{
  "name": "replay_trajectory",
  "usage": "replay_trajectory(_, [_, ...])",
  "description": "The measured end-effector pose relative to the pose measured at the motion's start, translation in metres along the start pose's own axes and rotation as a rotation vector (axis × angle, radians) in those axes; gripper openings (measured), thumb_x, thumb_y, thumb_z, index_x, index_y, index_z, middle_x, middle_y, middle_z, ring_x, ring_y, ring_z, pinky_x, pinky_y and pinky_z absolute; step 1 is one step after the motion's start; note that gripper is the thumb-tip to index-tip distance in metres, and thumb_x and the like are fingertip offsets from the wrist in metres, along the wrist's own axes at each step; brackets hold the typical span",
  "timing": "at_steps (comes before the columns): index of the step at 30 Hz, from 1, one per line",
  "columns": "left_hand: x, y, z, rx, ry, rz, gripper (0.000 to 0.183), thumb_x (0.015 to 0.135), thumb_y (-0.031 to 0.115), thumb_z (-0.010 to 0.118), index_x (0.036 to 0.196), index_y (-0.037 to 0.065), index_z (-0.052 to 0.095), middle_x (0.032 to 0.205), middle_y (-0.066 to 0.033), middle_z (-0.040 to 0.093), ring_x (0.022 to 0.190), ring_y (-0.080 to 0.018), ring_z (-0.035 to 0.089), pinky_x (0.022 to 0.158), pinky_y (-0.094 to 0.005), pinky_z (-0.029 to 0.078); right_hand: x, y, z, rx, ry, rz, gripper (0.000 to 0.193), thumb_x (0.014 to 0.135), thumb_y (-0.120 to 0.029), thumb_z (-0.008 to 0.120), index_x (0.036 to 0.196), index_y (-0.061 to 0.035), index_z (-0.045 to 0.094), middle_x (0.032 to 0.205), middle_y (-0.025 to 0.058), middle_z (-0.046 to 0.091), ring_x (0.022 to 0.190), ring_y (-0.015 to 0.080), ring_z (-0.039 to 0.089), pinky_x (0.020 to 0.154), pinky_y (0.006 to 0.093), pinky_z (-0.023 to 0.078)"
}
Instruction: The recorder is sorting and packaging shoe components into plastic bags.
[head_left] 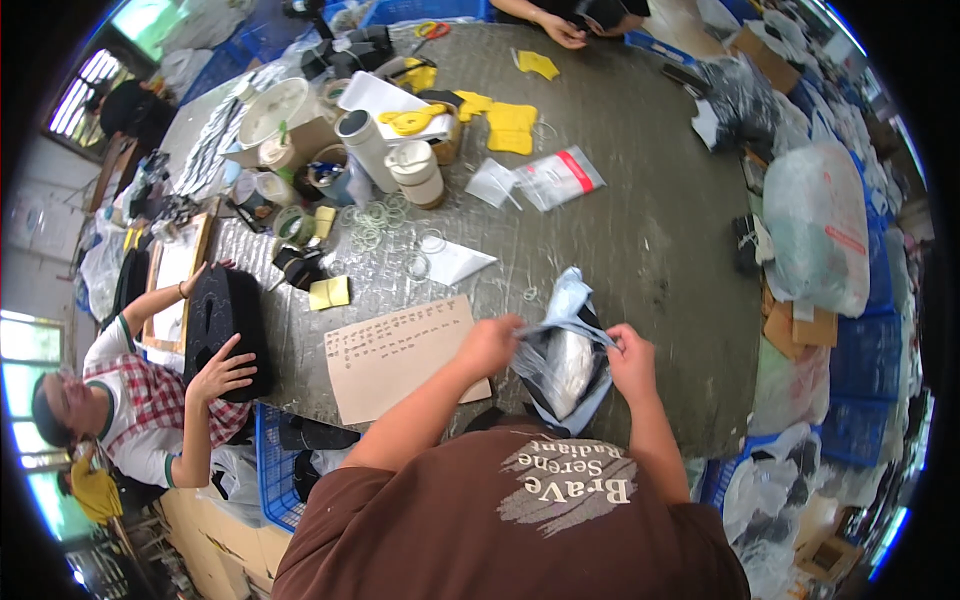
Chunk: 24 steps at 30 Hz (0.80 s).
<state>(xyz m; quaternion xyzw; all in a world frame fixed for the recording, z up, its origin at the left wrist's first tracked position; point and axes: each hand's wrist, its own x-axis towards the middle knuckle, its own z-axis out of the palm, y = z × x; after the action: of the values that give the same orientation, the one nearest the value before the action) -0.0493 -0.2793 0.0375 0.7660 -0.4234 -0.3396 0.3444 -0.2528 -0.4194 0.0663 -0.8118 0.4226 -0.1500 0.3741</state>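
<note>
At the table's near edge lies a light-blue and dark fabric item (572, 292), shaped like an open pouch; its exact kind is unclear. Inside it sits a white bundle in clear plastic (569, 368). A light-blue band (565, 325) stretches across the top of the bundle. My left hand (490, 346) has its fingers closed on the band's left end. On the other side, my right hand (632, 362) pinches the band's right end. Beside my left forearm is a brown cardboard sheet (395, 350) with handwriting on it.
White cups (415, 172), tubs and rubber bands (375, 222) crowd the table's left half. Farther off lie yellow fabric pieces (511, 127) and a clear plastic packet (560, 178). At the left, a co-worker handles a black padded piece (228, 330). Plastic bags (818, 230) and blue crates (862, 358) line the right.
</note>
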Motion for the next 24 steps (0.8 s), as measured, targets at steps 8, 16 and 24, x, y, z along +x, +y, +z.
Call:
replay_trajectory(8, [0.014, 0.007, 0.002, 0.182, -0.131, -0.030, 0.026, 0.077, 0.017, 0.056, 0.098, 0.002, 0.057, 0.078, -0.0196, 0.060, 0.074, -0.0313, 0.059, 0.066, -0.0367, 0.045, 0.013, 0.009, 0.008, 0.024, -0.126, 0.001, 0.017, 0.070, -0.003, 0.056, 0.087, -0.0007, 0.054, 0.065, 0.0149, 0.055, 0.061, 0.0293, 0.054, 0.059, 0.0356, 0.042])
replay_trajectory(16, [0.054, 0.063, 0.035, 0.364, -0.074, -0.054, 0.036, 0.074, 0.015, 0.053, 0.107, -0.002, 0.051, 0.091, -0.0225, 0.059, 0.087, -0.0356, 0.058, 0.076, -0.0415, 0.046, 0.037, -0.019, 0.028, -0.067, -0.140, -0.166, 0.058, 0.065, -0.006, 0.060, 0.118, -0.0052, 0.036, 0.112, 0.0181, 0.042, 0.100, 0.0372, 0.047, 0.082, 0.0407, 0.042])
replay_trajectory(24, [0.053, 0.069, 0.046, 0.663, -0.157, 0.111, 0.015, 0.076, 0.012, 0.045, 0.082, 0.002, 0.054, 0.080, -0.0183, 0.061, 0.072, -0.0333, 0.061, 0.063, -0.0421, 0.048, 0.068, 0.013, 0.032, -0.466, -0.098, -0.389, 0.014, 0.083, -0.009, 0.040, 0.096, -0.0042, 0.045, 0.082, 0.0162, 0.056, 0.075, 0.0364, 0.057, 0.063, 0.0426, 0.047])
